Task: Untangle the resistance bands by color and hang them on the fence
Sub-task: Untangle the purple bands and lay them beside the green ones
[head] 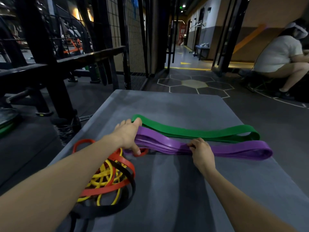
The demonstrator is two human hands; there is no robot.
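Note:
Purple bands (234,149) lie stretched out flat across a grey mat (167,106). Just behind them, parallel, lie green bands (192,132). My left hand (128,135) rests on the left end of the purple bands, thumb down at their near edge, fingers reaching the green end. My right hand (201,149) pinches the purple bands near their middle. A tangle of red bands (127,164), yellow bands (103,177) and black bands (132,186) sits at the mat's near left, partly under my left forearm. The black wire fence (133,36) stands beyond the mat at the back left.
A dark bench and rack (50,67) stand to the left. A person (280,59) sits crouched at the far right. A hexagon-patterned floor (194,84) and a corridor run ahead beyond the mat.

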